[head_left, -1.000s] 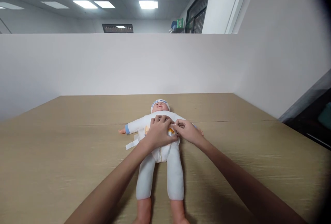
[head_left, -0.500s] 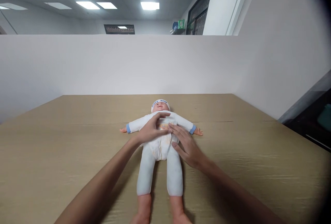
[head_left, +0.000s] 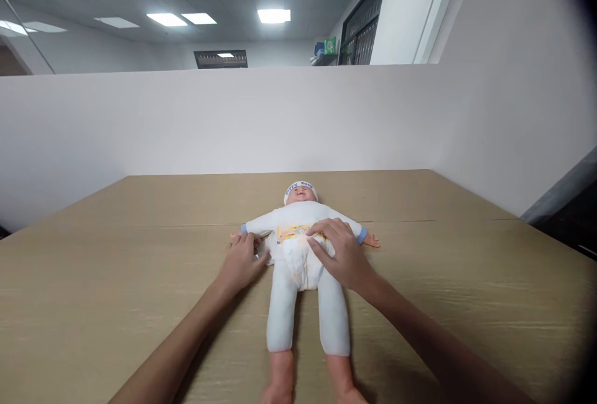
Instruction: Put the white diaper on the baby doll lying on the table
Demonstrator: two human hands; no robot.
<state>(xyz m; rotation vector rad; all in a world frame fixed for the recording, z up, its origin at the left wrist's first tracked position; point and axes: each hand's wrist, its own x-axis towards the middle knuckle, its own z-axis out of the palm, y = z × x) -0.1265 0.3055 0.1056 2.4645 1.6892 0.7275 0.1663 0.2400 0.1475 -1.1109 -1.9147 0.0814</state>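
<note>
A baby doll (head_left: 303, 248) in white clothes lies face up on the tan table (head_left: 116, 280), its head toward the white partition (head_left: 186, 118), wearing a diaper (head_left: 301, 261). The right hand (head_left: 340, 255) rests flat, fingers spread, on the diaper's side. The left hand (head_left: 242, 261) pinches the diaper's edge at the doll's other hip.

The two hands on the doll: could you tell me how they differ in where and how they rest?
The left hand lies beside the doll, at the diaper's side edge, fingers curled; the right hand lies flat on top of the diaper, fingers spread. The left partly rests on the table; the right sits on the doll. Both touch the diaper.
</note>
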